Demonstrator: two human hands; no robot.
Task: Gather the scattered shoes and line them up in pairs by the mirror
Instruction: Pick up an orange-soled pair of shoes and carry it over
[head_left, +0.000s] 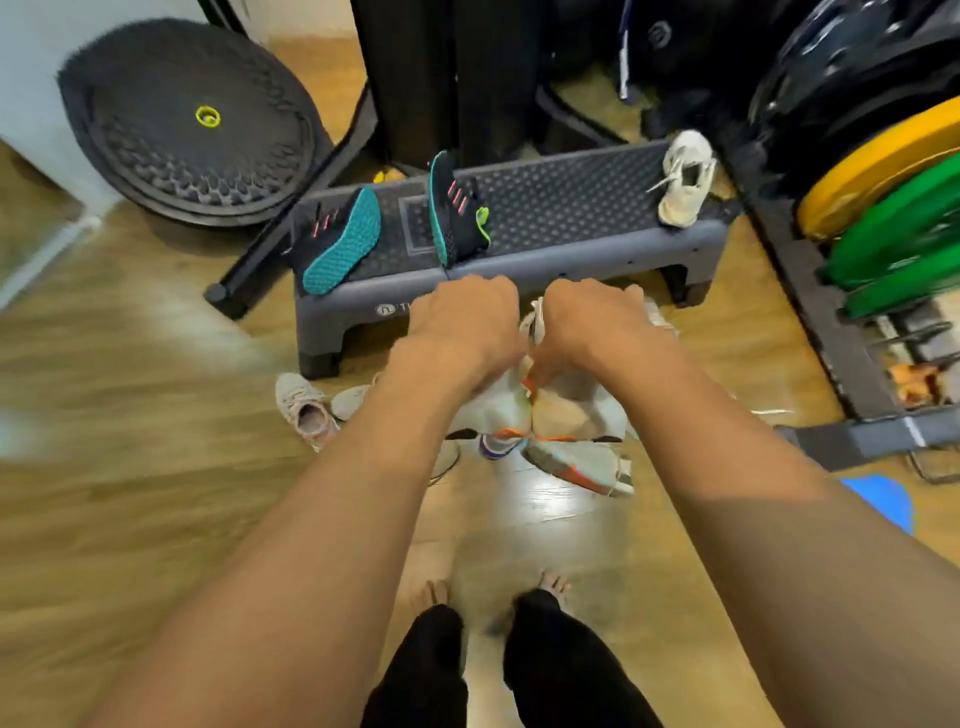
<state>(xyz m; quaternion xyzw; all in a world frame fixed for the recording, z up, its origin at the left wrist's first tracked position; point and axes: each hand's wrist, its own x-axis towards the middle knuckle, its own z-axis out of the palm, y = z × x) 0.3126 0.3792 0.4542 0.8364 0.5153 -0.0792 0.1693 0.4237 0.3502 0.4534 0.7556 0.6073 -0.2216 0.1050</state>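
While both arms are reaching out over the wooden floor (156, 415), the left hand (467, 325) and the right hand (595, 322) are hanging side by side near the centre, knuckles up, each grip curling tightly closed. The left grip is holding the left-hand sneaker (501, 413) and the right grip is holding the right-hand sneaker (602, 405) by their upper ends (the fingers themselves are hiding under the backs of the hands). Both pale, orange-trimmed sneakers are dangling just beside each other, their long axes running from 12 down to 6 o'clock; blur is making it impossible to tell toe from heel. At 12 o'clock from the hands a grey step platform (571, 208) is carrying three more shoes: a black shoe (337, 244) lying at its 9 o'clock end with its teal sole facing up, a second black shoe (457, 213) standing on edge near the middle, its length running 12 to 6 o'clock, and a white sneaker (683, 182) sitting at the 3 o'clock end. At 9 o'clock from the held pair, a pinkish sneaker (306, 410) is lying on the floor.
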